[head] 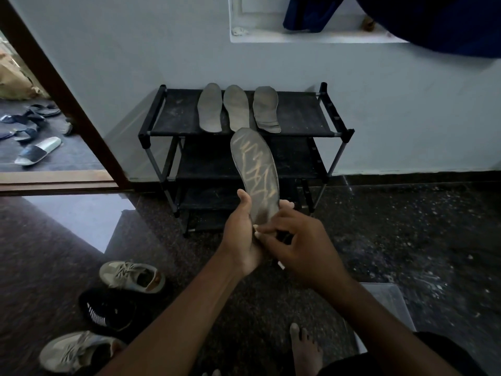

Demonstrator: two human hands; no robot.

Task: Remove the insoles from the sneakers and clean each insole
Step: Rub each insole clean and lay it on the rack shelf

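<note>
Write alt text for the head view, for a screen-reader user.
A person's left hand holds a grey insole upright by its heel, with the right hand at that heel. Three more insoles lie side by side atop a black shoe rack; sneakers sit lower left.

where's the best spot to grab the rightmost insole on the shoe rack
Take the rightmost insole by its near end, coming from the front. It lies flat on the top shelf of the shoe rack, so its long sides offer little to pinch, while that end seems to reach the front bar.
</note>
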